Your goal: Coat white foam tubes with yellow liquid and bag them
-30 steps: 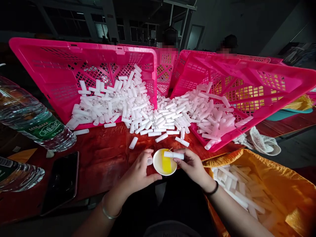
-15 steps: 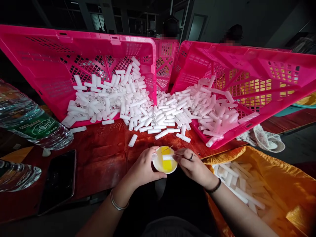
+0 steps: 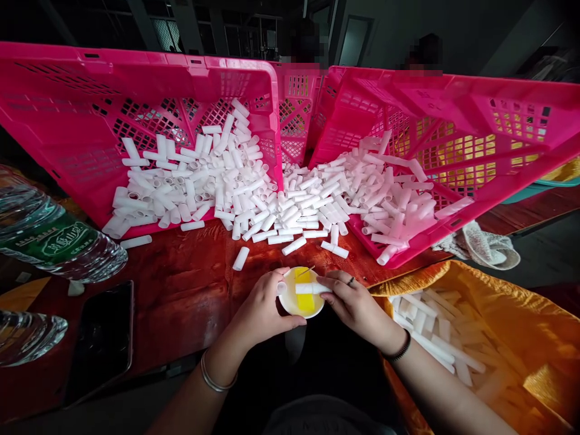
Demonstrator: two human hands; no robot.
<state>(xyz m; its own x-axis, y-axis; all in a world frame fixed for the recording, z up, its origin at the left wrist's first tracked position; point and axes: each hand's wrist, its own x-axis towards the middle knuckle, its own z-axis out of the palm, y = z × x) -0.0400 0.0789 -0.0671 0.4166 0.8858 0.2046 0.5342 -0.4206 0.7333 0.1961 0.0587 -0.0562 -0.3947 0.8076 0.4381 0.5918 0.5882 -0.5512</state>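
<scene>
My left hand (image 3: 265, 305) is closed around a small white bowl (image 3: 289, 304), thumb at its near rim and fingers along its left side. One end of a short white tube (image 3: 281, 289) shows by those fingers. Inside the bowl lie a flat yellow piece (image 3: 305, 302) and a thin stick (image 3: 306, 271). My right hand (image 3: 347, 299) pinches another white plastic tube (image 3: 308, 289) and holds it level over the bowl. Beyond the hands, many loose white tubes (image 3: 294, 217) spread over the red tabletop (image 3: 190, 266).
Two pink crates (image 3: 149, 69) (image 3: 435, 99) lie tipped toward me, tubes spilling out. An orange cloth-lined container (image 3: 507, 320) with longer tubes stands at right. Water bottles (image 3: 63, 232) and a phone (image 3: 102, 338) are at left. A white cloth glove (image 3: 484, 244) hangs near the right edge.
The tube in my right hand shows more of its length, as the fingers sit farther back on it. The bowl stays in my left hand; the view has shifted slightly.
</scene>
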